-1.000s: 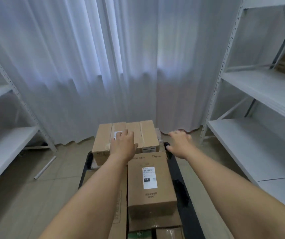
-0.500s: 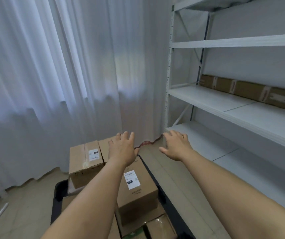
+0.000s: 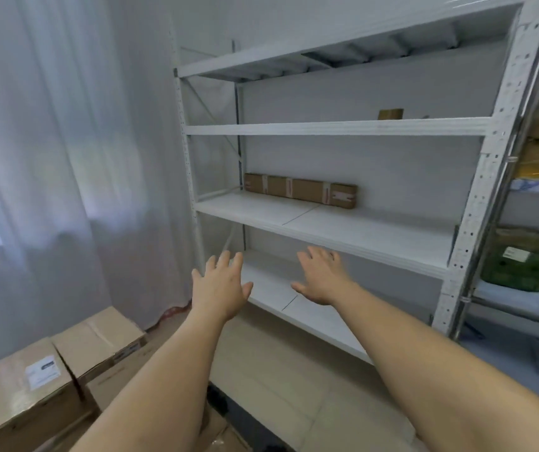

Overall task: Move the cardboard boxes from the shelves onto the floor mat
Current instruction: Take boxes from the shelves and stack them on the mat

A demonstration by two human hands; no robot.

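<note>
Below the long flat box [image 3: 300,190] on the shelf [image 3: 343,228], I hold my left hand [image 3: 221,288] and right hand [image 3: 322,277] empty with fingers spread wide, and I should grip both its ends evenly.

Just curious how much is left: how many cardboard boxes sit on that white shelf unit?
2: a long box on the middle shelf, a small box one shelf higher, partly hidden.

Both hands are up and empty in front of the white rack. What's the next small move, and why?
Probably reach both hands up to the long cardboard box on the middle shelf: left hand and right hand are open, empty and below it.
</note>
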